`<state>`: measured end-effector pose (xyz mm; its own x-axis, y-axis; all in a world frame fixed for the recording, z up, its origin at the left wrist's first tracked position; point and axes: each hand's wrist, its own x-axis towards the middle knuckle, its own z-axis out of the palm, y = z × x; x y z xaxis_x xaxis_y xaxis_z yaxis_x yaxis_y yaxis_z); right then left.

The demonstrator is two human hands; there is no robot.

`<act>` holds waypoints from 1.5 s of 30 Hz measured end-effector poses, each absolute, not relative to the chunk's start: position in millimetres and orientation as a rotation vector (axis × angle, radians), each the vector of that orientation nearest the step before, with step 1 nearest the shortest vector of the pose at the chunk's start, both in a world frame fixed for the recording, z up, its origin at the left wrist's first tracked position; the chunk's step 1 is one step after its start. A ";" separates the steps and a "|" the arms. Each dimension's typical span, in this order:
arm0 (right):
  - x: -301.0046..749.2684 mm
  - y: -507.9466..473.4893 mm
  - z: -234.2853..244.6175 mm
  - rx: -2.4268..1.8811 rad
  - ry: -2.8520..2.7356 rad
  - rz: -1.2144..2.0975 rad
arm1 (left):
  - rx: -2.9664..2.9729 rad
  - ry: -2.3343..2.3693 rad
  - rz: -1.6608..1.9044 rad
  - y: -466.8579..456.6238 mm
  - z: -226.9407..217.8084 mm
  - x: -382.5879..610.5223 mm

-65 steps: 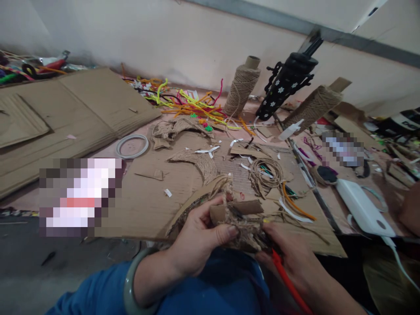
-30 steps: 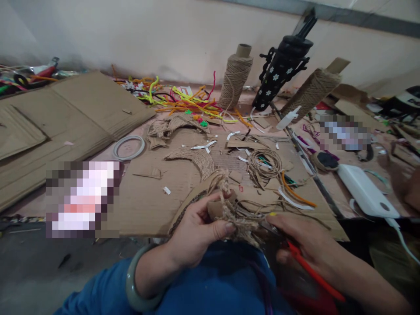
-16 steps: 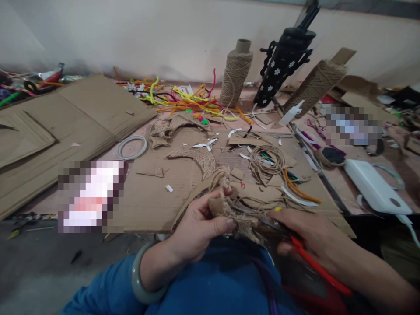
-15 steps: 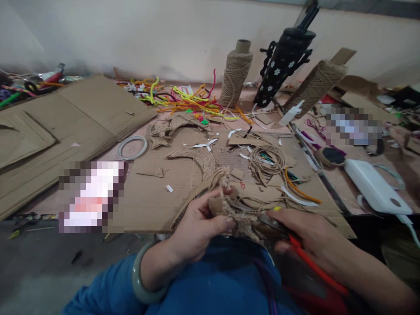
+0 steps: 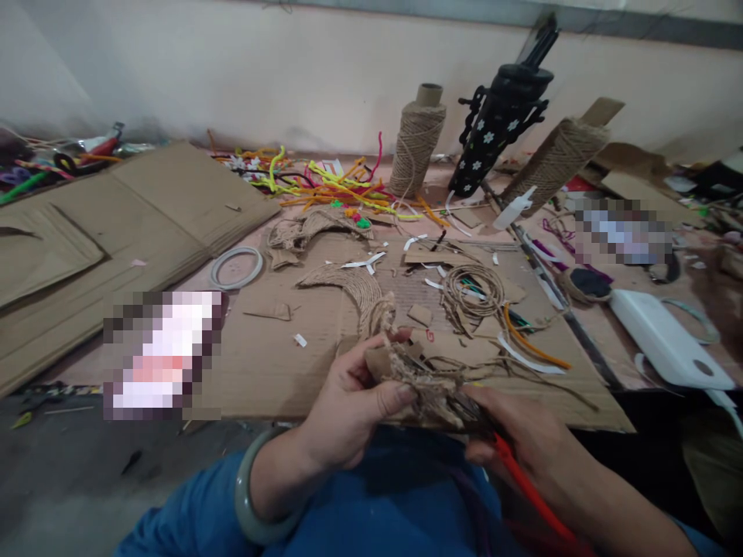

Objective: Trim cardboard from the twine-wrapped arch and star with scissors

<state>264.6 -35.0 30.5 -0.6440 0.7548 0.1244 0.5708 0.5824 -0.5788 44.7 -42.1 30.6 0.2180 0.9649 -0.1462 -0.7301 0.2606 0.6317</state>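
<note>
My left hand [image 5: 348, 398] is closed on a frayed piece of twine-wrapped cardboard [image 5: 429, 383], held just above the near edge of the work sheet. Red-handled scissors [image 5: 525, 480] are gripped in my right hand [image 5: 522, 433], well forward near the blades. The dark blades reach the right end of the frayed piece, and their tips are hidden in the fibres. Just beyond my left hand lies a crescent covered in twine [image 5: 348, 288]. A second curved twine-and-cardboard piece [image 5: 307, 232] rests farther back.
A cardboard sheet [image 5: 261, 363] covers the table, with a twine coil [image 5: 476, 290] and paper scraps on it. Twine spools [image 5: 418, 143] and a black flowered holder [image 5: 487, 131] stand behind. A tape roll [image 5: 237, 268] is left, a white power bank [image 5: 667, 336] right.
My right hand and the scissors have shifted slightly left and down, with the blades farther into the frayed piece. The camera view has tilted a little upward.
</note>
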 end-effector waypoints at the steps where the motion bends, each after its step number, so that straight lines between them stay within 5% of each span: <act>1: 264.1 -35.3 31.2 -1.081 -2.467 0.689 | 0.489 0.573 1.239 -42.1 30.5 44.3; 45: 247.9 -33.0 34.3 -1.042 -2.389 0.582 | 0.424 0.557 1.213 -43.9 24.8 45.0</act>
